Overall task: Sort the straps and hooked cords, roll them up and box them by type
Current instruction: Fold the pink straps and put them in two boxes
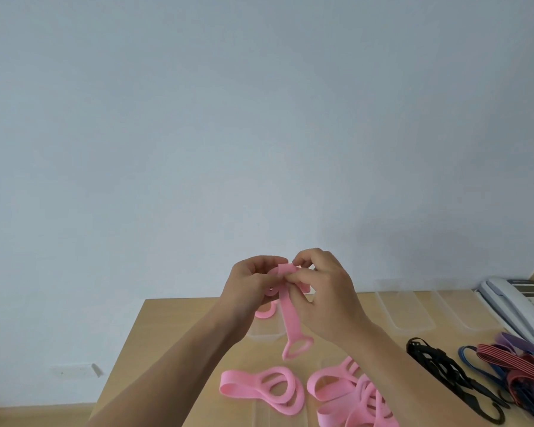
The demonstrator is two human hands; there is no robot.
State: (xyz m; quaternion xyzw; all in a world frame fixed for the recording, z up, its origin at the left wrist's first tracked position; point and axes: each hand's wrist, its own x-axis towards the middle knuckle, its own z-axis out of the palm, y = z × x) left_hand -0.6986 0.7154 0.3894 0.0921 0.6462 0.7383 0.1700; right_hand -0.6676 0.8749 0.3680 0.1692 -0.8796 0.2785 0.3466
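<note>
Pink strap held up in both hands above the table

The pink strap (289, 315) is in the air, above the far part of the wooden table (179, 334). Its upper end is partly wound into a small roll between the two hands, and the free end hangs straight down and finishes in an oval loop. The left hand (253, 288) has its fingers curled around the rolled part. The right hand (324, 291) pinches the top of the strap with thumb and fingertips, very close to the left hand.

On the table, near the person, a loose pink strap (259, 389) lies folded on itself. Just beside it on the right is a pile of pink straps (355, 399). Further to the right lies a black hooked cord (450, 377), and next to it a bundle of red, blue and purple cords (518, 374).

Along the far edge of the table stand clear plastic boxes (407, 312). A white telephone (518, 306) is at the right corner. Behind all this is a pale wall (259, 118).
</note>
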